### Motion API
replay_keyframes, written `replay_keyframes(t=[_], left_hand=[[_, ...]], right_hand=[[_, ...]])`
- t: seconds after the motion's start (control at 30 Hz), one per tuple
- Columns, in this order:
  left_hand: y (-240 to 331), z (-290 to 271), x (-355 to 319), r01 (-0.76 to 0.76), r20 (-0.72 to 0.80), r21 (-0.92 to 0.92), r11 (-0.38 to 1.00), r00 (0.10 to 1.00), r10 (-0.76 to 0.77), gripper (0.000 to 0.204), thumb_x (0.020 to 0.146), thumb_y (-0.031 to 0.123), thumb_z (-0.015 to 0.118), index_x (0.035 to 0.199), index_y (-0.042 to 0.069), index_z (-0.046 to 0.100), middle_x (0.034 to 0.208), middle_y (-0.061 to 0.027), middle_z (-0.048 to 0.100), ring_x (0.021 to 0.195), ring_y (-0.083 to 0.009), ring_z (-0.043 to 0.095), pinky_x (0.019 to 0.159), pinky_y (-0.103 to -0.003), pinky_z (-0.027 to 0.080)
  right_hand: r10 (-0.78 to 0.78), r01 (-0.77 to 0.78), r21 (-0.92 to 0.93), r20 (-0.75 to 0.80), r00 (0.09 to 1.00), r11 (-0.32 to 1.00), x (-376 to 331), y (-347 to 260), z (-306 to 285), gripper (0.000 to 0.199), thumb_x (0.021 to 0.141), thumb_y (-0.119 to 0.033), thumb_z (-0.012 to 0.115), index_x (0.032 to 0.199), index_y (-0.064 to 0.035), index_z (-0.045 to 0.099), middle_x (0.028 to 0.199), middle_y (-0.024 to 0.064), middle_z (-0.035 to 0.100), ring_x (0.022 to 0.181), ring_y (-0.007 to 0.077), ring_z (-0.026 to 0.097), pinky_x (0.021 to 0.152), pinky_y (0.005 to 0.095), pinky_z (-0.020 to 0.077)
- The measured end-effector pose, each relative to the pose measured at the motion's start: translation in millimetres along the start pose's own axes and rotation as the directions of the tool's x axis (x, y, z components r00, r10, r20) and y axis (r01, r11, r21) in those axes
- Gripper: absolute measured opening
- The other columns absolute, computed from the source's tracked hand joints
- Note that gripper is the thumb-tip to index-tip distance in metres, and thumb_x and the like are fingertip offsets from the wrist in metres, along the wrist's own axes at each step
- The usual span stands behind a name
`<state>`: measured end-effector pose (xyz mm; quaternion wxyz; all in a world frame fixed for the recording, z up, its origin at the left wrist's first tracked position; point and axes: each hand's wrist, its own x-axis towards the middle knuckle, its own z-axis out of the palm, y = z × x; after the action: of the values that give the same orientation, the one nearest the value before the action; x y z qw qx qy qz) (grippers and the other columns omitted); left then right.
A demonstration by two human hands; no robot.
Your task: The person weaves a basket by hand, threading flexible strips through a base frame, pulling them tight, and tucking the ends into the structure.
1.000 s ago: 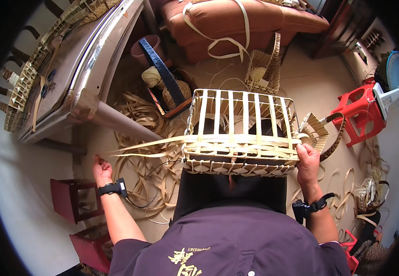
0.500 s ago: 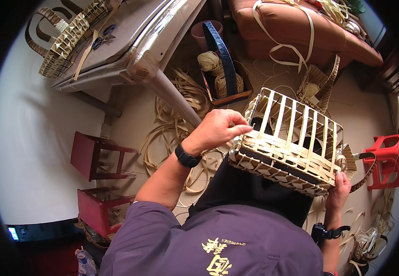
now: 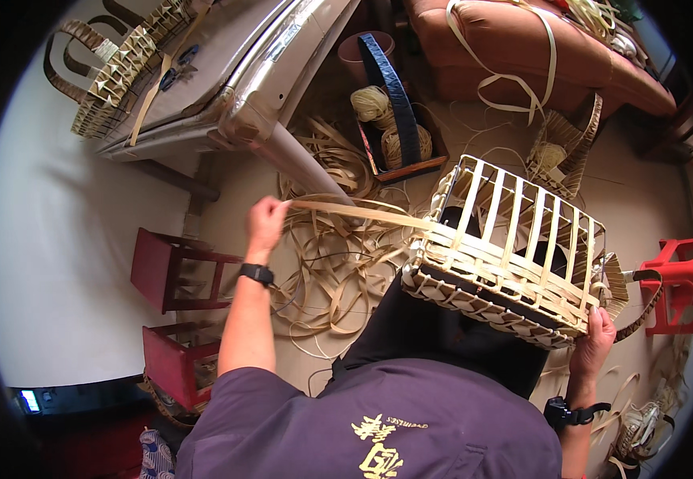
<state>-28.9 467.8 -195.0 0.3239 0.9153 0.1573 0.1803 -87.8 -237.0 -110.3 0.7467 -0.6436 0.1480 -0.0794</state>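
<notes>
The left hand [image 3: 266, 225] was out to the left and in front, its arm almost straight. Its fingers were curled up small, pinching a long, flat tan strip [image 3: 354, 211]. The strip ran tight from there to the near left part of the basket [image 3: 506, 262]. The basket sat over the person's dark-clothed legs [image 3: 458, 339], tipped so its right end was closer to the body. The right hand [image 3: 594, 339] gripped that end's near corner, thumb up, fingers closed on it.
</notes>
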Motion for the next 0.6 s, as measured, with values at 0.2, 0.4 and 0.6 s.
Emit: replay_keyframes(t=[0.2, 0.4, 0.6], left_hand=[[-80, -55, -12, 0.562, -0.233, 0.478, 0.676, 0.822, -0.519, 0.028, 0.092, 0.03, 0.08, 0.093, 0.002, 0.076, 0.091, -0.0202, 0.077, 0.097, -0.0386, 0.076, 0.077, -0.049, 0.059], [-33, 38, -9, 0.136, 0.047, 0.03, 0.99, 0.989, -0.138, 0.034, 0.091, 0.029, 0.083, 0.113, 0.004, 0.077, 0.109, -0.0109, 0.08, 0.099, -0.0253, 0.075, 0.089, -0.039, 0.059], [252, 36, -35, -0.115, 0.458, -0.496, 0.861, 0.807, 0.372, 0.014, 0.098, 0.013, 0.078, 0.105, 0.001, 0.078, 0.089, 0.0018, 0.073, 0.079, -0.0036, 0.06, 0.069, -0.024, 0.051]], right_hand=[[0.006, -0.008, -0.044, -0.051, 0.999, 0.999, -11, 2, -14, 0.026, 0.109, -0.015, 0.061, 0.086, -0.0031, 0.063, 0.083, -0.001, 0.067, 0.069, 0.0039, 0.055, 0.067, 0.0227, 0.0486], [0.031, -0.033, -0.062, -0.037, 0.999, 0.998, -11, -5, -17, 0.023, 0.109, -0.017, 0.061, 0.093, -0.0007, 0.068, 0.087, 0.0009, 0.07, 0.072, 0.0056, 0.06, 0.069, 0.0237, 0.0519], [0.049, -0.048, -0.031, 0.05, 0.998, 0.998, 7, -7, -18, 0.024, 0.109, -0.019, 0.061, 0.102, 0.0022, 0.07, 0.096, 0.0066, 0.075, 0.078, 0.0109, 0.068, 0.075, 0.027, 0.057]])
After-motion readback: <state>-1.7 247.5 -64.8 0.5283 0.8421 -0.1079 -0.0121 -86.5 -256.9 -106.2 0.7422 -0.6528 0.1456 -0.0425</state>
